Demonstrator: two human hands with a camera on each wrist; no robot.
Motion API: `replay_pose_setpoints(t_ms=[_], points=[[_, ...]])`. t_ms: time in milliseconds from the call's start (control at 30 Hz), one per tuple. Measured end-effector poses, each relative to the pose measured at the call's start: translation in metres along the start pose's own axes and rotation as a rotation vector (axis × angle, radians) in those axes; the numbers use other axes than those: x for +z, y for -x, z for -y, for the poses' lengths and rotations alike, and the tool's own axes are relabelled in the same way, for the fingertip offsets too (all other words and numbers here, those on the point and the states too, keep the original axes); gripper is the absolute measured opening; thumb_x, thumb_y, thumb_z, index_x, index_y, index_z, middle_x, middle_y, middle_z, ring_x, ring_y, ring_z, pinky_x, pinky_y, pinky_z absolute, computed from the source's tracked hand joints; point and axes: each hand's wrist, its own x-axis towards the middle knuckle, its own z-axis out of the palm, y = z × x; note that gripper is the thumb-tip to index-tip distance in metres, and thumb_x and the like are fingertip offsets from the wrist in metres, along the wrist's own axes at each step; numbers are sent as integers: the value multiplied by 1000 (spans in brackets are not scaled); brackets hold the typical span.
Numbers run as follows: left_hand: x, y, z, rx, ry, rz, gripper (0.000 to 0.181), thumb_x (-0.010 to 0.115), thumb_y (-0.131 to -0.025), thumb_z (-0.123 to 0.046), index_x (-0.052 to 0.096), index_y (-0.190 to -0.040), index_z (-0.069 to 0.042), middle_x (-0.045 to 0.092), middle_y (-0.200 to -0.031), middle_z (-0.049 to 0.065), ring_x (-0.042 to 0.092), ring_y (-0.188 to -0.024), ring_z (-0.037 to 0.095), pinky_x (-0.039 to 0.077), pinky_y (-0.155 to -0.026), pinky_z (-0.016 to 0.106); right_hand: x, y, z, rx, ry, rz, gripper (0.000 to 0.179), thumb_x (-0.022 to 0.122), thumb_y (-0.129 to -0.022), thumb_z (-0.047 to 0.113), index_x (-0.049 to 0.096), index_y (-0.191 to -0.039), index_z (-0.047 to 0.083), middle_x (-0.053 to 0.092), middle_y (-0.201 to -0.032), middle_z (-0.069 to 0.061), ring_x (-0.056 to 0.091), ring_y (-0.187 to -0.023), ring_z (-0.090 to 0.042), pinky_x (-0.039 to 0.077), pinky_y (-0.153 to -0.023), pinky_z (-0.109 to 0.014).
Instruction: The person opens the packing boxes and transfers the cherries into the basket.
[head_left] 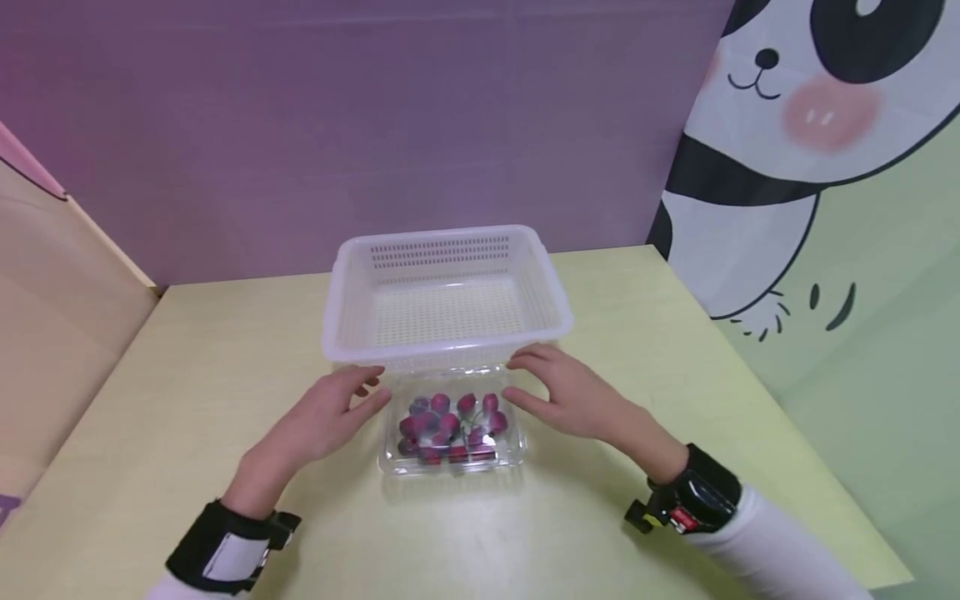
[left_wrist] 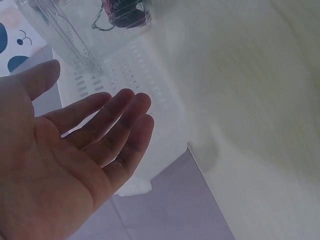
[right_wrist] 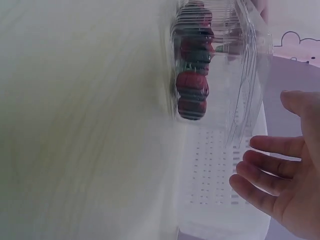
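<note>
A clear plastic clamshell box (head_left: 454, 468) with a lid sits on the table in front of me, and several dark red cherries (head_left: 448, 423) with green stems show through it. On its left side is my left hand (head_left: 322, 421), fingers relaxed and a little bent, thumb near the box's rim. My right hand (head_left: 573, 396) is on the other side, with thumb and fingers apart beside the box's far right corner. The right wrist view has a gap between that hand (right_wrist: 292, 180) and the box (right_wrist: 220, 100). Both palms hold nothing.
Just behind the box stands a white perforated plastic basket (head_left: 448, 345), with nothing in it. A purple backdrop (head_left: 300, 142) rises at the table's back edge. To the right is a wall covering with a panda drawing (head_left: 742, 242). The pale wooden table (head_left: 187, 375) lies underneath.
</note>
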Motion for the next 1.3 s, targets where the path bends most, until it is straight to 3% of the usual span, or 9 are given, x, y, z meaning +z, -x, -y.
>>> replay_pose_setpoints(t_ms=[133, 300, 467, 633, 767, 933, 1100, 1300], points=[[3, -1, -3, 8, 17, 10, 46, 57, -102, -29, 47, -145, -16, 53, -135, 4, 57, -113, 29, 48, -89, 45, 4, -3, 5, -5, -38, 26, 45, 59, -98, 37, 61, -126, 2, 56, -129, -7, 50, -124, -22, 37, -104, -33], [5, 0, -6, -16, 5, 23, 41, 58, -101, -28, 53, -139, -13, 58, -127, 5, 60, -107, 25, 50, -85, 41, 7, -4, 9, 14, -39, 41, 52, 57, -99, 41, 58, -133, 3, 53, -136, -6, 48, -128, -25, 36, -105, -34], [4, 0, -9, -23, -30, 55, 35, 60, -99, -35, 63, -119, -6, 64, -108, 2, 62, -96, 18, 51, -80, 33, 8, -6, 12, 54, -5, 56, 56, 54, -99, 46, 55, -136, 4, 49, -141, -6, 46, -130, -26, 36, -105, -36], [2, -2, -14, 12, 6, 100, 25, 58, -100, -35, 66, -103, -12, 63, -92, -6, 61, -86, 12, 50, -74, 25, 9, -11, 17, 86, 19, 90, 61, 48, -100, 53, 54, -137, 4, 50, -139, -8, 48, -129, -27, 36, -105, -37], [5, -4, -17, 43, 37, 127, 26, 55, -102, -34, 68, -99, -12, 64, -89, -5, 60, -82, 12, 49, -71, 23, 10, -14, 22, 91, 2, 114, 63, 49, -99, 54, 53, -139, 5, 51, -139, -8, 48, -129, -25, 36, -105, -35], [8, -8, -21, 36, 45, 152, 30, 52, -103, -37, 69, -96, -12, 62, -82, -6, 56, -74, 11, 47, -64, 23, 14, -18, 25, 52, 41, 90, 62, 57, -95, 53, 54, -139, 10, 44, -145, -7, 42, -134, -24, 33, -107, -35], [8, -9, -21, 31, 90, 216, 30, 49, -104, -35, 68, -89, -17, 59, -75, -5, 52, -64, 12, 45, -55, 24, 17, -18, 28, 21, 116, 74, 59, 65, -93, 45, 57, -137, 7, 45, -142, -9, 43, -131, -25, 33, -107, -36], [11, -9, -21, 80, 146, 325, 23, 50, -103, -18, 70, -91, -19, 63, -82, -7, 58, -72, 17, 49, -63, 25, 17, -18, 33, -6, 146, 123, 52, 60, -96, 32, 53, -139, 3, 47, -140, -16, 47, -129, -30, 34, -107, -38]])
